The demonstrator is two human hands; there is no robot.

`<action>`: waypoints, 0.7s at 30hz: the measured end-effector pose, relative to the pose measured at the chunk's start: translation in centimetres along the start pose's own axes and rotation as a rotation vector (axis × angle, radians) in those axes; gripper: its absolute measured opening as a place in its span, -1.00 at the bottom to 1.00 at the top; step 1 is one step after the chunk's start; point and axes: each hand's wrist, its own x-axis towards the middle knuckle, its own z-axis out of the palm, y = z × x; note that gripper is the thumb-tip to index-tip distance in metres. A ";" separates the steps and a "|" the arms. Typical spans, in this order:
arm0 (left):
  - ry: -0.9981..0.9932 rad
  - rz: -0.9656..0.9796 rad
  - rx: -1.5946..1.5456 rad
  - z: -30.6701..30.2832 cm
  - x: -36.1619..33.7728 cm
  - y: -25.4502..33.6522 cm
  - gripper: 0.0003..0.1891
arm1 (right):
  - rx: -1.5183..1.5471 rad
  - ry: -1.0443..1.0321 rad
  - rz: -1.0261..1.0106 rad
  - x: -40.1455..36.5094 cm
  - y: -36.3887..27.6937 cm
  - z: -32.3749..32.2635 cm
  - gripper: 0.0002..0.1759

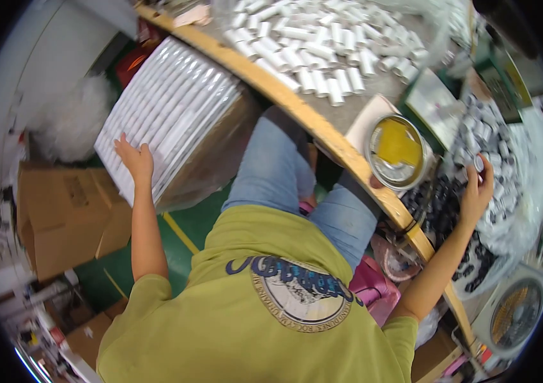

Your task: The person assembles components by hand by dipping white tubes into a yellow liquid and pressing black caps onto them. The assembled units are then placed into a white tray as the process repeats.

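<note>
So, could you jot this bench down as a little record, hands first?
Left hand: open, at the plastic-wrapped white rows; contact unclear
Right hand: pinching a small pale piece
Beside that hand: heaped grey pieces, black pieces
On bench: loose white tubes, round tin with yellow contents
Nearby: fan

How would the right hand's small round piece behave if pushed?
The small round piece would likely roll, given its curved side. It's probably light: the right hand merely pinches it. Its neat round rim suggests it's fairly stiff.
</note>
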 end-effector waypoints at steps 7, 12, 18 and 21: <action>-0.351 0.760 -0.694 -2.5 0.6 30.6 -0.69 | 0.634 0.018 0.320 0.3 -0.6 -0.7 -0.72; -0.683 1.269 -0.434 -1.7 -1.2 39.8 -0.78 | -0.095 -0.114 0.007 -2.2 -4.3 -3.0 -0.88; -0.736 1.190 -0.357 -0.4 -1.7 41.1 -0.78 | -0.533 -0.355 0.018 -7.0 -8.9 -4.8 -0.72; -0.712 1.199 -0.335 -0.2 -2.4 41.1 -0.76 | -0.592 -0.370 0.087 -8.0 -8.2 -4.0 -0.65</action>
